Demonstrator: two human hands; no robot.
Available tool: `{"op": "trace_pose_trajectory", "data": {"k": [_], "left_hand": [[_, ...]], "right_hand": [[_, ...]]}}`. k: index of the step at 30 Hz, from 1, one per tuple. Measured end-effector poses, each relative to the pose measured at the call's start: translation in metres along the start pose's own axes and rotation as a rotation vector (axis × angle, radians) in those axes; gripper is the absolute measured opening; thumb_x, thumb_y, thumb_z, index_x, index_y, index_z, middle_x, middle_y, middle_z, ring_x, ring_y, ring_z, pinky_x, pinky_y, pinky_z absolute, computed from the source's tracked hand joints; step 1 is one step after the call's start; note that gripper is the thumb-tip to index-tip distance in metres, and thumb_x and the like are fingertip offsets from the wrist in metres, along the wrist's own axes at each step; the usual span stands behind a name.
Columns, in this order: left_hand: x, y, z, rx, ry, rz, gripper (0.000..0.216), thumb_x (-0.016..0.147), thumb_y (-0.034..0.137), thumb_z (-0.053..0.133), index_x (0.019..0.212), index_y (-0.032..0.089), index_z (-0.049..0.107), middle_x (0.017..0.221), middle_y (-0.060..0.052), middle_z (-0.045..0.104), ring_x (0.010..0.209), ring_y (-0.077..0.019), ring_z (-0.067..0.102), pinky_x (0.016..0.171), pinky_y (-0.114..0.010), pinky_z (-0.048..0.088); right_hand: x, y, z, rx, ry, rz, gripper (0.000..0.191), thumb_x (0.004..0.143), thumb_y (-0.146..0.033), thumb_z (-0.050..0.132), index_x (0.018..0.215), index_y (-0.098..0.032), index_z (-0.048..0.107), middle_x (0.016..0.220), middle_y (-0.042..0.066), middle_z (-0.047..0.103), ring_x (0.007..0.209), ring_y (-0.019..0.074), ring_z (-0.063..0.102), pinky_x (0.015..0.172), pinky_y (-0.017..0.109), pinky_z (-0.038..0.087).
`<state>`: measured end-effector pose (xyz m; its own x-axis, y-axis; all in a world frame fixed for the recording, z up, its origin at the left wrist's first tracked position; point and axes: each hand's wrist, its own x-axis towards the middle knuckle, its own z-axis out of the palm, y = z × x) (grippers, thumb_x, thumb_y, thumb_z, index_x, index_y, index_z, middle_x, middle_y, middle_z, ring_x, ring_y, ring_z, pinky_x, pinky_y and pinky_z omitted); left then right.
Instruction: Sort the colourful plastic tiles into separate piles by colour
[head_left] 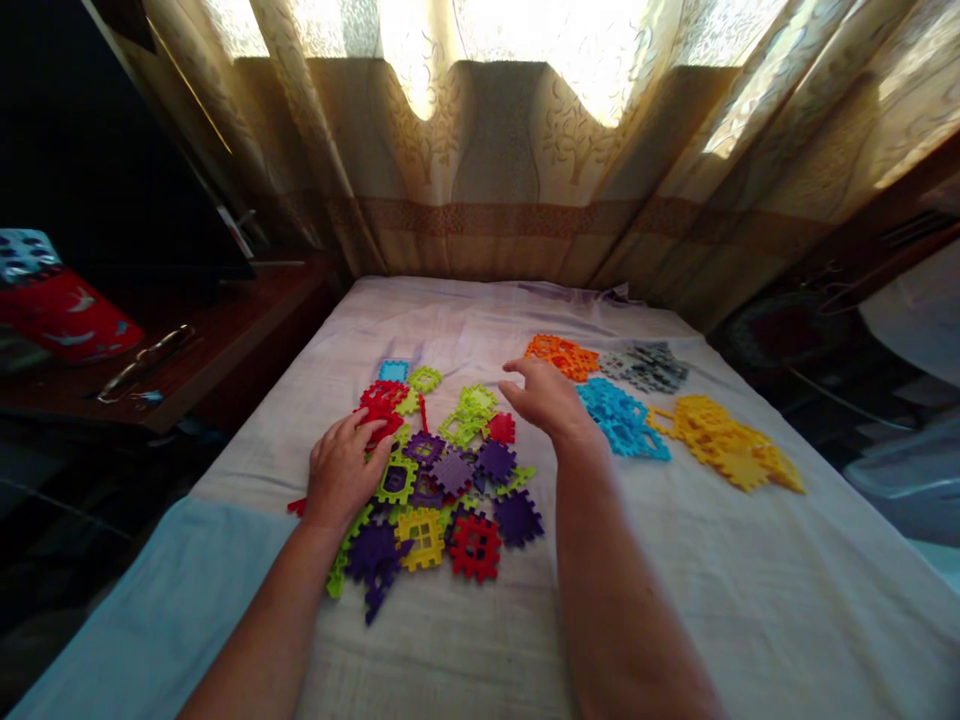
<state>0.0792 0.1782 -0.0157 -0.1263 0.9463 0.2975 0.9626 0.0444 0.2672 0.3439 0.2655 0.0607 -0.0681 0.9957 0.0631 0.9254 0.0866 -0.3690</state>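
A mixed pile of plastic waffle-block tiles (442,480) in purple, green, red and yellow lies on a bed sheet (750,600). My left hand (341,470) rests on the pile's left edge, fingers curled over a red tile (382,405). My right hand (544,398) hovers just right of the pile, fingers loosely bent, with nothing visible in it. To its right lie sorted heaps: orange tiles (562,355), blue tiles (619,418), grey tiles (649,365) and yellow tiles (727,445).
A patterned curtain (495,150) hangs behind the bed, lit from outside. A dark wooden side table (195,340) stands at the left with a red toy car (64,315) and a metal object on it. A light blue cloth (150,620) covers the bed's near left corner.
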Motion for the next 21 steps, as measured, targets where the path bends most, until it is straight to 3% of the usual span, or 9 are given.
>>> {"op": "trace_pose_trajectory", "data": {"k": [7,12,17,21], "left_hand": [[0.004,-0.004,0.001,-0.146,0.043,0.014,0.035,0.089,0.044,0.047,0.096,0.023,0.073,0.119,-0.008,0.071,0.112,-0.0265,0.062,0.101,-0.043,0.046],[0.008,-0.008,0.001,-0.250,0.106,0.005,0.038,0.087,0.045,0.043,0.092,0.021,0.072,0.105,-0.007,0.075,0.101,-0.0238,0.067,0.097,-0.037,0.049],[0.009,-0.010,0.001,-0.251,0.094,0.020,0.038,0.087,0.046,0.043,0.091,0.022,0.072,0.106,-0.007,0.075,0.102,-0.0245,0.067,0.098,-0.038,0.049],[0.009,-0.010,0.002,-0.227,0.089,0.020,0.037,0.087,0.046,0.044,0.091,0.022,0.072,0.107,-0.007,0.074,0.103,-0.0248,0.066,0.098,-0.039,0.049]], "right_hand": [[0.001,-0.041,0.026,0.007,-0.069,-0.235,0.038,0.089,-0.029,0.053,0.125,-0.025,0.064,0.134,0.008,0.061,0.123,0.0252,0.055,0.104,0.043,0.043],[0.038,-0.081,0.059,0.026,-0.110,-0.360,0.041,0.091,-0.027,0.047,0.130,-0.026,0.060,0.137,0.006,0.059,0.124,0.0244,0.054,0.104,0.042,0.044],[0.080,-0.119,0.088,-0.031,-0.200,-0.389,0.042,0.093,-0.026,0.044,0.133,-0.026,0.056,0.141,0.006,0.056,0.124,0.0255,0.054,0.102,0.045,0.044],[0.089,-0.134,0.097,-0.106,-0.251,-0.386,0.038,0.091,-0.021,0.046,0.126,-0.021,0.061,0.136,0.011,0.060,0.123,0.0267,0.055,0.100,0.045,0.044]]}}
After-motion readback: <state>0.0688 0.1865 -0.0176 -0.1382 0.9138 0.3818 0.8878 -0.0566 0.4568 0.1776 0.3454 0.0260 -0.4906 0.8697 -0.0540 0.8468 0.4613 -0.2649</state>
